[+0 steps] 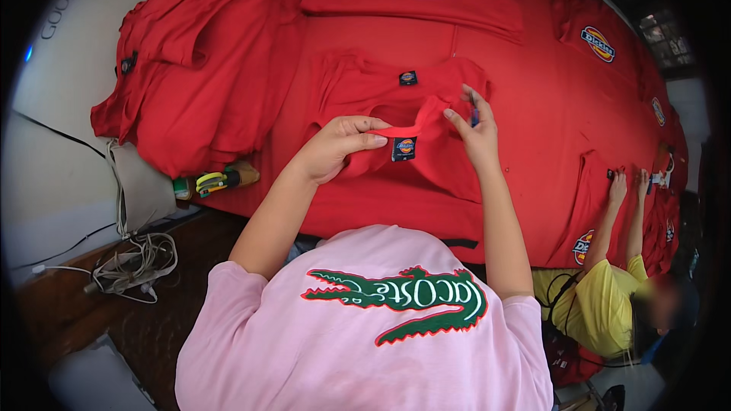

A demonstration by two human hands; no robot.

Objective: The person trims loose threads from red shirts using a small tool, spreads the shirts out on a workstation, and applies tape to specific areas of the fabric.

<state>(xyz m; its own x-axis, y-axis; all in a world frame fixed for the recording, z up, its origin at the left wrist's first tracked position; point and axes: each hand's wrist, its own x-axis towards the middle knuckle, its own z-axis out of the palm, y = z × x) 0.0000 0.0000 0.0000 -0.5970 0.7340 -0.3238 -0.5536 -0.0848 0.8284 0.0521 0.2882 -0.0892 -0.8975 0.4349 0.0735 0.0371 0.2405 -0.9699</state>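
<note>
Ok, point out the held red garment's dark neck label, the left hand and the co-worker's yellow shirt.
Dark neck label (404,149): head view, middle of its face.
Left hand (335,146): head view, behind the thumb.
Yellow shirt (605,310): head view, torso part.

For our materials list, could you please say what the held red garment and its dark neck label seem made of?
Red garment: matt, probably cotton knit, from its soft folds. Neck label: smooth, possibly woven fabric, from its flat shape.
</note>
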